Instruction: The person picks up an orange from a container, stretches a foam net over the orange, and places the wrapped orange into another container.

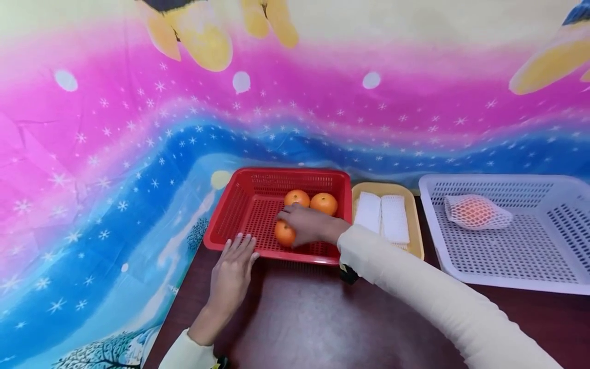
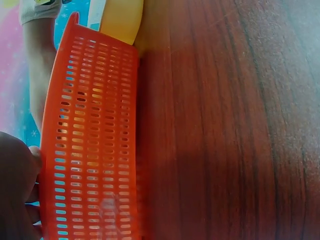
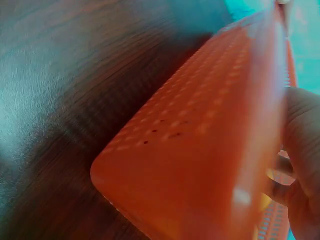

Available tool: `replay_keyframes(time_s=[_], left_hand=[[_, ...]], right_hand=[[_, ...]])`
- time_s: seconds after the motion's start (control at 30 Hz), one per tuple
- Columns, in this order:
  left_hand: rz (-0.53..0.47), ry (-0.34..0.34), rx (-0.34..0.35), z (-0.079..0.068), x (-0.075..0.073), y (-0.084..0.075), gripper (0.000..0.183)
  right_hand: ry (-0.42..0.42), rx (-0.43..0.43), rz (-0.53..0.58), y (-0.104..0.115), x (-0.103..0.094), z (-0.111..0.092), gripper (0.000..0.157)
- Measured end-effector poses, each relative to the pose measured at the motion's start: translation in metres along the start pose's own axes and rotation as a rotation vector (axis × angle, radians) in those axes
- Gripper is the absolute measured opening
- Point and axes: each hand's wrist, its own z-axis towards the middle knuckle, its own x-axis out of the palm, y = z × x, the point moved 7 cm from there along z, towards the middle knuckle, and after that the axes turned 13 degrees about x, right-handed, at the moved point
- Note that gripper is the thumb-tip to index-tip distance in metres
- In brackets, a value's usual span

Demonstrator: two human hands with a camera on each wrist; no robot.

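A red basket (image 1: 251, 192) holds several oranges. My right hand (image 1: 306, 223) reaches in over its near right side and grips the nearest orange (image 1: 285, 234), fingers across its top and thumb at its side. Two other oranges, one at the back (image 1: 296, 197) and one at the back right (image 1: 324, 204), sit beyond that hand. My left hand (image 1: 232, 277) rests with extended fingers on the basket's near rim, left of the middle. In the left wrist view the left hand (image 2: 17, 185) touches the rim; the right wrist view shows the right hand (image 3: 302, 150) partly, behind the blurred basket wall.
Right of the red basket stands a yellow tray (image 1: 417, 233) with white foam net sleeves (image 1: 395, 218). Farther right, a white basket (image 1: 521, 256) holds a netted fruit (image 1: 477, 211). Everything stands on a dark wooden table (image 1: 313, 312) against a patterned cloth (image 1: 295, 113).
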Motion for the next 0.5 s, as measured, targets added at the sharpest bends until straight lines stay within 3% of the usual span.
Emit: replay_keyframes(time_s=[0.17,0.3,0.4,0.5], left_hand=[[-0.007,0.022,-0.024,0.004,-0.003,-0.001,0.041],[-0.044,0.016,-0.066,0.017,-0.008,-0.004,0.041],[-0.131,0.013,-0.101,0.032,-0.011,-0.013,0.047],[-0.303,0.019,-0.125,0.049,-0.013,-0.03,0.057]], right_hand=[[-0.047,0.027,0.248,-0.014,-0.023,-0.02,0.081],[-0.11,0.036,0.407,-0.024,-0.044,-0.044,0.081],[-0.156,0.046,0.49,-0.031,-0.059,-0.065,0.081],[-0.182,0.074,0.541,-0.041,-0.071,-0.088,0.084]])
